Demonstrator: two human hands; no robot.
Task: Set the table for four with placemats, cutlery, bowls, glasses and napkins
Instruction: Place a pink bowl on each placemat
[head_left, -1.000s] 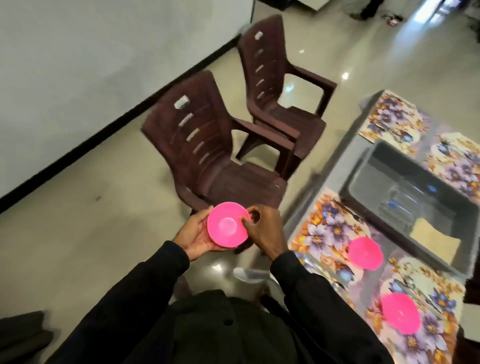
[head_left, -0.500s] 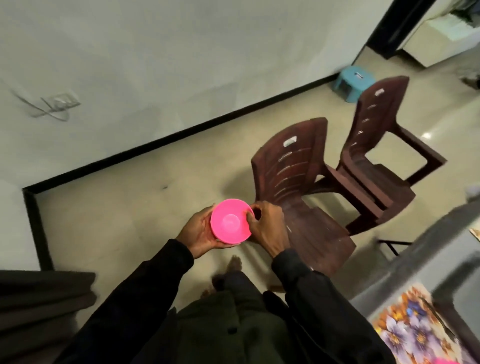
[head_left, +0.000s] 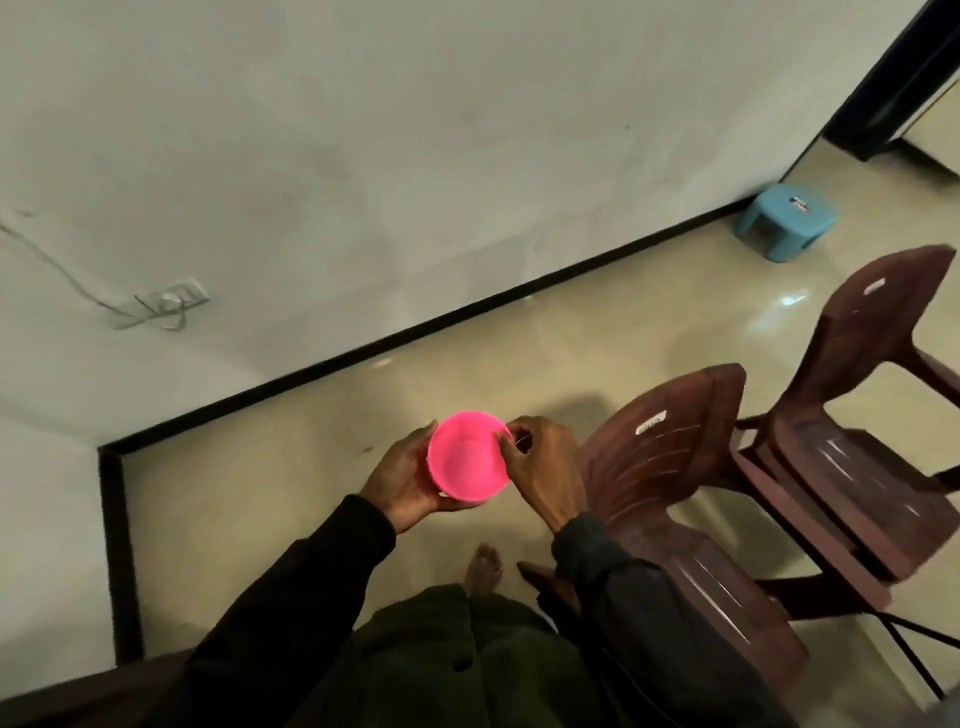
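Pink bowl (head_left: 467, 457) held in front of chest, over floor (head_left: 260, 493), mouth toward camera; not yet at any place setting. Weight sits in left hand (head_left: 402, 480): fingers curled round underside and left wall. Rim on right side pinched by right hand (head_left: 540, 467), thumb and fingertips closed on edge. Probably steadying bowl or prying nested one loose; cannot tell which. Counter out of view. Two brown chairs (head_left: 670, 483) just right of person, blue stool (head_left: 787, 218) by wall. Likely next: turn to counter, set bowl on free placemat.
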